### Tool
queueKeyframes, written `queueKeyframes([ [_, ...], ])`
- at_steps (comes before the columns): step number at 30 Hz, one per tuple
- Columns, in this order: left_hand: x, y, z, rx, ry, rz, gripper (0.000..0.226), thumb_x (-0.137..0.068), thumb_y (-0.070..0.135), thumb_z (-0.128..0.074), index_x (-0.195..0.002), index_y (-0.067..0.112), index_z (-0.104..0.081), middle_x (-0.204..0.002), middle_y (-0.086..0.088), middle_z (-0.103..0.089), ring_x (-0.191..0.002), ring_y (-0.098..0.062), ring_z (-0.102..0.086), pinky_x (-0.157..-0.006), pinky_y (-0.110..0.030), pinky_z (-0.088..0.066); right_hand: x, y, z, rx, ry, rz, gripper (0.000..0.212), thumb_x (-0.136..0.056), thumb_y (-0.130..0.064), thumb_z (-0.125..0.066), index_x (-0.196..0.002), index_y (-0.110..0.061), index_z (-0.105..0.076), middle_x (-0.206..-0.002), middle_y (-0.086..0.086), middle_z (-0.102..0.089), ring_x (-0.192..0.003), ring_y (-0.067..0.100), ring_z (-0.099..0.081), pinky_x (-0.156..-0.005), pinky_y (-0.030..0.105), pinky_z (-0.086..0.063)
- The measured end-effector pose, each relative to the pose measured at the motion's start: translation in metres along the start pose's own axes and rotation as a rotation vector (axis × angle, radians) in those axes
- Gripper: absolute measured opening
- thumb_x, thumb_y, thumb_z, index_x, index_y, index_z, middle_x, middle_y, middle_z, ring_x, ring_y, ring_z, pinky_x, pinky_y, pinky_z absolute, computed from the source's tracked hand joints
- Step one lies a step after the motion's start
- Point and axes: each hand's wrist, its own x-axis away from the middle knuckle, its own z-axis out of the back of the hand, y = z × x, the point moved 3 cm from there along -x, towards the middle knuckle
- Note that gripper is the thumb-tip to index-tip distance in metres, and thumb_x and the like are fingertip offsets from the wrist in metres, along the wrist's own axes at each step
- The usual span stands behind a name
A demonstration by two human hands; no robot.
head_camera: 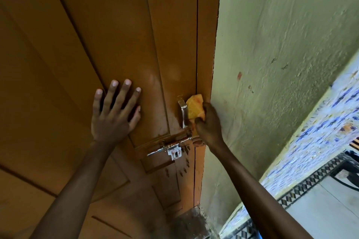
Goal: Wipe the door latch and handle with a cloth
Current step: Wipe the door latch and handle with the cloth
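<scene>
Brown-painted wood fills most of your view: the door (108, 31) stands shut against its frame (206, 64), with a pale green wall (281, 44) to the right. Your left hand (114, 112) lies flat on the panel, fingers spread wide and holding nothing; keep it there, since that brace should stop the door rattling while you rub. Your right hand (208, 122) is bunched tight around the yellow-orange cloth (195, 108), which presses against the right side of the metal handle (183, 112), near its upper end. Wrap the cloth round the handle rather than dabbing one face, then draw it down the full length. Below it, the sliding latch (169, 146) lies across the door, its bolt reaching toward your wrist; it looks smeared with paint, so work the cloth along the bolt and into the bracket corners.
</scene>
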Motion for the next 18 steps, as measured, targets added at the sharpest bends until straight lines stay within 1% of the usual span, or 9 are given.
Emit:
queueKeyframes([
  [1,0.0,0.0,0.0,-0.002,0.001,0.0,0.061,-0.096,0.042,-0.063,-0.152,0.023,-0.047,-0.155,-0.009,-0.045,-0.146,-0.031,-0.033,-0.124,-0.048,-0.013,0.001,-0.002,-0.002,-0.026,-0.015,0.012,0.05,-0.096,-0.012,-0.052,-0.144,-0.015,-0.04,-0.138,0.011,-0.051,-0.121,0.03,-0.053,-0.09,0.03,-0.043],
  [3,0.001,0.0,-0.001,-0.009,-0.001,-0.003,0.063,-0.096,0.043,-0.062,-0.153,0.023,-0.046,-0.156,-0.009,-0.044,-0.15,-0.029,-0.026,-0.124,-0.048,-0.013,0.0,-0.005,-0.005,-0.096,-0.062,0.01,0.042,-0.099,-0.02,-0.049,-0.141,-0.02,-0.045,-0.134,0.009,-0.056,-0.118,0.03,-0.056,-0.093,0.032,-0.048],
  [5,0.002,0.0,-0.002,-0.008,-0.001,-0.001,0.064,-0.096,0.044,-0.062,-0.153,0.023,-0.044,-0.156,-0.009,-0.043,-0.154,-0.027,-0.019,-0.124,-0.048,-0.013,0.001,-0.009,-0.008,-0.259,-0.112,-0.077,0.028,-0.099,-0.041,-0.047,-0.118,-0.03,-0.063,-0.113,0.001,-0.068,-0.103,0.023,-0.065,-0.093,0.038,-0.054],
  [7,0.001,0.0,-0.002,-0.014,-0.001,0.005,0.064,-0.095,0.044,-0.063,-0.153,0.022,-0.044,-0.156,-0.009,-0.043,-0.154,-0.027,-0.016,-0.124,-0.048,-0.013,0.0,-0.015,-0.007,-0.35,-0.164,-0.126,0.031,-0.097,-0.051,-0.044,-0.091,-0.031,-0.067,-0.085,-0.007,-0.069,-0.079,0.015,-0.067,-0.078,0.035,-0.057],
  [9,0.001,0.0,-0.003,-0.016,0.003,0.007,0.064,-0.095,0.044,-0.063,-0.153,0.022,-0.045,-0.156,-0.009,-0.044,-0.154,-0.027,-0.015,-0.124,-0.048,-0.013,-0.003,-0.017,-0.003,-0.371,-0.204,-0.143,0.031,-0.097,-0.047,-0.047,-0.094,-0.026,-0.069,-0.07,-0.01,-0.067,-0.061,0.008,-0.064,-0.06,0.024,-0.054],
  [11,0.002,0.0,-0.002,-0.015,0.005,0.01,0.065,-0.094,0.044,-0.064,-0.153,0.022,-0.046,-0.155,-0.009,-0.045,-0.154,-0.026,-0.016,-0.124,-0.048,-0.013,-0.01,-0.016,0.001,-0.403,-0.18,-0.19,0.025,-0.098,-0.037,-0.051,-0.109,-0.021,-0.065,-0.076,-0.006,-0.067,-0.062,0.011,-0.064,-0.057,0.025,-0.054],
  [14,0.003,0.0,-0.003,-0.032,0.004,0.01,0.064,-0.094,0.044,-0.064,-0.152,0.022,-0.047,-0.154,-0.009,-0.046,-0.154,-0.026,-0.017,-0.124,-0.048,-0.013,-0.021,-0.012,0.001,-0.574,-0.135,-0.318,0.03,-0.096,-0.017,-0.054,-0.126,-0.017,-0.056,-0.106,0.009,-0.065,-0.087,0.027,-0.064,-0.082,0.045,-0.057],
  [16,0.003,0.001,-0.003,-0.037,0.005,0.011,0.063,-0.094,0.044,-0.064,-0.151,0.023,-0.048,-0.154,-0.008,-0.046,-0.154,-0.026,-0.016,-0.124,-0.048,-0.014,-0.021,-0.004,-0.004,-0.656,-0.167,-0.365,0.034,-0.094,-0.01,-0.053,-0.126,-0.016,-0.058,-0.109,0.012,-0.065,-0.087,0.028,-0.063,-0.082,0.045,-0.055],
  [18,0.003,0.001,-0.003,-0.031,0.004,0.021,0.062,-0.094,0.044,-0.064,-0.15,0.023,-0.049,-0.154,-0.008,-0.047,-0.154,-0.025,-0.016,-0.124,-0.048,-0.014,-0.018,0.001,-0.007,-0.718,-0.247,-0.351,0.032,-0.091,-0.003,-0.051,-0.116,-0.02,-0.061,-0.1,0.008,-0.066,-0.084,0.025,-0.062,-0.078,0.038,-0.054],
])
